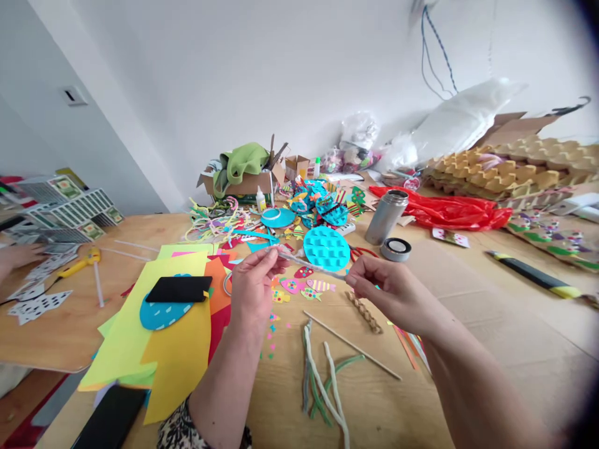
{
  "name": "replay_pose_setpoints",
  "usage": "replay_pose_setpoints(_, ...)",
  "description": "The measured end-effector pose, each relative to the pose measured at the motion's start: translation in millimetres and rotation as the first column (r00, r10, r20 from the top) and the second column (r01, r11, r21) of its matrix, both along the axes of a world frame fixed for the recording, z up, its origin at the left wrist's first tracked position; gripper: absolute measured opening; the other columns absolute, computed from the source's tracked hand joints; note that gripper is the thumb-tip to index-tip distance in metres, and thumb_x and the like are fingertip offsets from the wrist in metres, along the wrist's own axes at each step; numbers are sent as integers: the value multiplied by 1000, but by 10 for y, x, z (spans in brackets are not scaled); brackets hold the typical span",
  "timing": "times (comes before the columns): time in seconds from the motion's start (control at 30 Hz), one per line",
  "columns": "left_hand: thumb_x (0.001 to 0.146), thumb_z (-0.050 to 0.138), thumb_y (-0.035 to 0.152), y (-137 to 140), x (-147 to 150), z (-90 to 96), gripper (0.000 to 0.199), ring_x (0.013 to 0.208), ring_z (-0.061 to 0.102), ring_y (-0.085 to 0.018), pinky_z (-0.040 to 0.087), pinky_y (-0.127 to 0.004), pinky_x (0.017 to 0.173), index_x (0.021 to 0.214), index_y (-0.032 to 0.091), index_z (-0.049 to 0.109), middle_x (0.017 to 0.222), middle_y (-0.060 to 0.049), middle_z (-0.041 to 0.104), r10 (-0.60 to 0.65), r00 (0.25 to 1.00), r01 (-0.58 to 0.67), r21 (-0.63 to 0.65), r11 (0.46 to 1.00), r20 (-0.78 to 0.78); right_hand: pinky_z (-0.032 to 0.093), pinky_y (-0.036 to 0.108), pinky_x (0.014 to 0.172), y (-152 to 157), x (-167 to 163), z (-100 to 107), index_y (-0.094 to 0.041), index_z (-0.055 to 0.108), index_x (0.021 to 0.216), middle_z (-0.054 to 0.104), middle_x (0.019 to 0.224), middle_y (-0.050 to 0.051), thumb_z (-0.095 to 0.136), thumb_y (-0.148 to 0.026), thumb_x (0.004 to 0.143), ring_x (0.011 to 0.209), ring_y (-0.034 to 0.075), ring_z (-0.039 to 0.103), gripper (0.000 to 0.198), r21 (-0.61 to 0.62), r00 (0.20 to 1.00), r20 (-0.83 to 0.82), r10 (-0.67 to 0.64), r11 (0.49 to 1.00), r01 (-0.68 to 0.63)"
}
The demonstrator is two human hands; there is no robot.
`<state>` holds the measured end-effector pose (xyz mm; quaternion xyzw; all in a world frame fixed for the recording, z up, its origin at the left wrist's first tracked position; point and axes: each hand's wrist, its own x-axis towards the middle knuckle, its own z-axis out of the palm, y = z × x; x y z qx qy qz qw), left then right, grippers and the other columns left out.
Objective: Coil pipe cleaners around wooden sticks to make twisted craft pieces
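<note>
We held a pale strand (314, 264) near the middle of the frame, raised above the table (281, 399). Our left hand (255, 277) pinched it near one end between thumb and fingertips; our right hand (388, 287) pinched the other end, its remaining fingers curled in. Gripping both ends seemed to draw the strand straight, and lifting it probably gave our fingers room. Loose strips (307, 346), green and white, lay at lower centre, presumably for easy reach, with a wooden stick (352, 345) slanting just beyond them and a braided piece (365, 313) near the right hand. Coloured paper (126, 337) lay off to the left, perhaps leaving the space before us free to work in. The strand's long axis ran mostly crosswise, sloping gently down toward the right of the frame; which end was its tip, we could not tell.
</note>
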<state>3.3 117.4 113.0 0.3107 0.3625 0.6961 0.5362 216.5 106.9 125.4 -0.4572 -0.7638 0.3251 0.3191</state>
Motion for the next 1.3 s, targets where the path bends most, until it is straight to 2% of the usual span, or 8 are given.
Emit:
replay_pose_setpoints(0.17, 63, 70, 16, 14, -67, 7, 7, 55, 60, -7, 43, -15, 50, 70, 14, 69, 61, 0, 67, -89, 976, 115, -119, 986, 199, 34, 24, 51, -111, -87, 115, -19, 47, 65, 51, 59, -1, 47, -30, 86, 54, 11, 43, 23, 142, 999, 45, -1, 990, -6)
replay_pose_setpoints(0.3, 66, 69, 18, 1, -91, 48, 7, 61, 62, -8, 43, -15, 50, 71, 15, 67, 66, 0, 68, -139, 979, 155, -99, 983, 152, 35, 24, 50, -120, -89, 96, -19, 48, 66, 53, 59, 0, 47, -31, 86, 54, 11, 45, 23, 172, 999, 35, 0, 985, -6)
replay_pose_setpoints(0.6, 71, 65, 22, -63, -62, 130, 9, 56, 62, -10, 42, -17, 46, 74, 14, 64, 68, -3, 69, -11, 993, 20, 75, 997, -118, 35, 22, 51, -108, -61, -40, -19, 59, 79, 60, 65, -1, 47, -31, 86, 56, 11, 49, 17, -71, 965, 182, 192, 981, -182)
replay_pose_setpoints(0.7, 73, 64, 22, -75, -55, 140, 8, 54, 60, -9, 41, -16, 46, 73, 14, 63, 63, -1, 66, -6, 987, 24, 113, 993, -159, 37, 22, 55, -161, -43, -168, -20, 61, 76, 63, 68, 0, 50, -25, 84, 62, 13, 54, 14, -93, 905, 363, 220, 975, -200)
replay_pose_setpoints(0.8, 73, 63, 23, -108, -25, 181, 10, 55, 59, -10, 41, -17, 46, 72, 13, 61, 65, -3, 67, -22, 980, 44, 106, 993, -200, 39, 27, 62, -229, -47, -403, -19, 60, 74, 66, 75, 5, 50, -21, 83, 71, 18, 59, 14, -92, 810, 569, 142, 990, -110)
replay_pose_setpoints(1.07, 72, 63, 28, -195, 11, 266, 15, 50, 55, -9, 36, -18, 44, 72, 13, 60, 70, -6, 69, -142, 943, 163, 47, 985, -301, 42, 34, 70, -357, -109, -927, -14, 57, 74, 64, 80, 14, 45, -3, 77, 77, 24, 60, 17, -80, 765, 639, 79, 996, -36)
replay_pose_setpoints(1.17, 71, 65, 28, -199, 17, 268, 14, 48, 54, -8, 35, -18, 42, 73, 14, 61, 68, -4, 68, -148, 937, 167, 34, 985, -315, 42, 33, 71, -349, -79, -905, -15, 55, 74, 63, 81, 13, 45, -6, 78, 79, 23, 59, 14, -63, 798, 600, 54, 998, -19)
replay_pose_setpoints(1.3, 69, 65, 29, -190, 19, 245, 15, 48, 52, -8, 34, -17, 42, 74, 14, 63, 64, -3, 66, -170, 933, 185, 17, 983, -318, 42, 29, 62, -222, 17, -635, -18, 51, 74, 61, 76, 7, 42, -13, 83, 71, 19, 57, 14, -29, 870, 492, -17, 999, 36)
